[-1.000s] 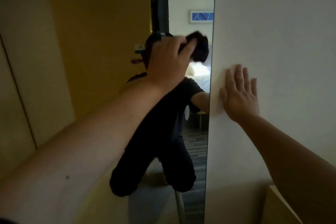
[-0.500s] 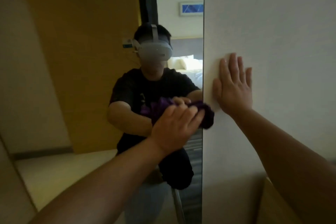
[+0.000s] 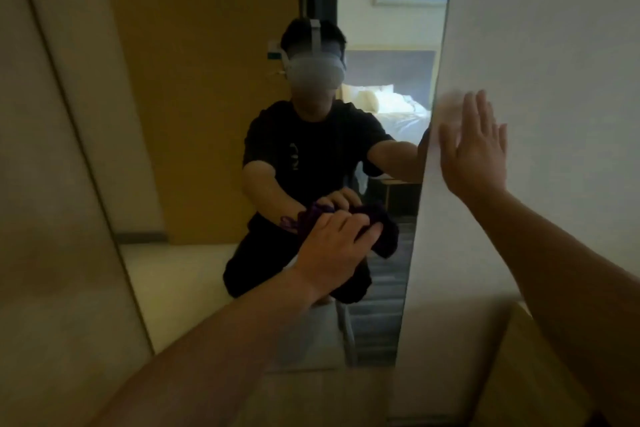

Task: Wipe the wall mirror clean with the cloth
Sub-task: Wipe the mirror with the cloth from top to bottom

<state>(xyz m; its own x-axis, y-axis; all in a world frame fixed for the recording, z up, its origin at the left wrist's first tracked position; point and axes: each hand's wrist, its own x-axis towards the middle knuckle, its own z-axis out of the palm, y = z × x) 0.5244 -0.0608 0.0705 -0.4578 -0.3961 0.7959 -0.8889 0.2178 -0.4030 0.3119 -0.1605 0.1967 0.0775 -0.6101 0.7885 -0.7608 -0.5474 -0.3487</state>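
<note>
Left hand [image 3: 334, 246] w/ cloth [image 3: 381, 229] dropped lower on mirror [image 3: 207, 114]; right hand [image 3: 472, 152] flat, open.

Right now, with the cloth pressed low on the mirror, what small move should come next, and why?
Probably sweep the left hand and its purple cloth further down the mirror. The cloth sits near the mirror's right edge, glass shows below it, and the right hand lies flat on the wall, seemingly for support.

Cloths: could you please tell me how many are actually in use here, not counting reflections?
1. The purple cloth is pressed against the mirror under the left hand, low, near the mirror's right edge.
</note>
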